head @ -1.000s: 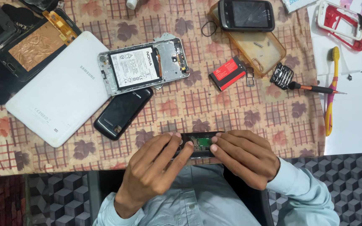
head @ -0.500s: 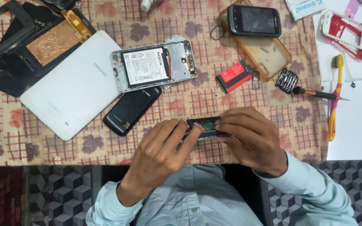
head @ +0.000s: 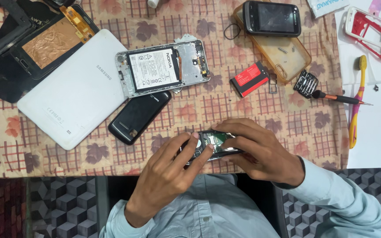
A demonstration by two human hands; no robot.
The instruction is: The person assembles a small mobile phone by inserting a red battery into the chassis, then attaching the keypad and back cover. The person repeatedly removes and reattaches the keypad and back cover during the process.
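Black, opened small phone [head: 212, 144] held just above the near edge of the surface [head: 243, 110], between both hands; green circuit board visible inside, remainder of the body covered by fingers. Left hand [head: 168, 174] gripping the phone's left end, fingers [head: 193, 142] curled over it, thumb tip pressed on the lower edge. Right hand [head: 261, 152] clamped on the right end, fingers laid across the top, thumb underneath; right half of the phone hidden, exact shape not determinable. Pale blue sleeves [head: 340, 198] cut off at the lower border.

Checked cloth with leaf print covering the surface. Just beyond the hands, black phone back cover [head: 138, 117] lying tilted; touching its upper end, opened smartphone [head: 163, 67] with battery exposed, face down. White tablet [head: 73, 88] to the left, face down, overlapped at its upper corner by a dark frame with copper foil [head: 49, 42]; frame cut off at the left and top borders. Red battery [head: 250, 79] near centre right; clear amber case [head: 283, 53] beyond it, partly under a black touchscreen phone [head: 272, 18]. Loose keypad [head: 306, 83] just beside a screwdriver [head: 338, 98]. Yellow toothbrush [head: 357, 101] on the white sheet at right; red and white phone frame [head: 369, 31] partly cut off at the top right. Small parts near the case too small to identify.
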